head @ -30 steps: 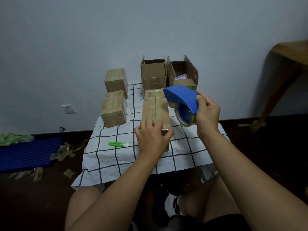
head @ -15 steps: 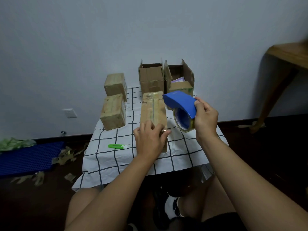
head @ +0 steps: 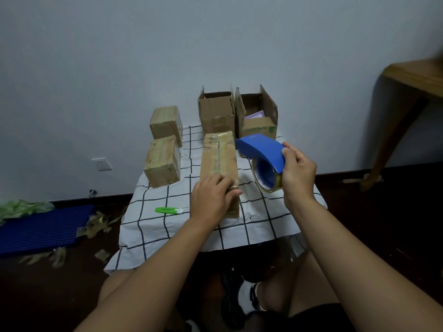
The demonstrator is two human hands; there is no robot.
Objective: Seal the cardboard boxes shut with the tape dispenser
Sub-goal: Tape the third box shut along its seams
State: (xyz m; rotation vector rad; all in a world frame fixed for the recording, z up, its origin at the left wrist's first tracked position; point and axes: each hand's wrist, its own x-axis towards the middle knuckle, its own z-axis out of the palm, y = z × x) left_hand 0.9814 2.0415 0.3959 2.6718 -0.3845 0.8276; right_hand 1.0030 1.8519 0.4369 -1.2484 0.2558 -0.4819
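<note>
L hand (head: pixel 212 198) presses near end of long taped brown cardboard box (head: pixel 219 161) on white grid-print cloth (head: pixel 167 226). R hand (head: pixel 298 172) grips blue plastic tape dispenser (head: pixel 262 155), lifted beside box, apart.

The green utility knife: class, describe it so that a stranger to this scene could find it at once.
Start at the checked tablecloth. The green utility knife lies flat on it, left of the left hand that presses the long box. It is the only bright green, slim thing among brown cartons.
</note>
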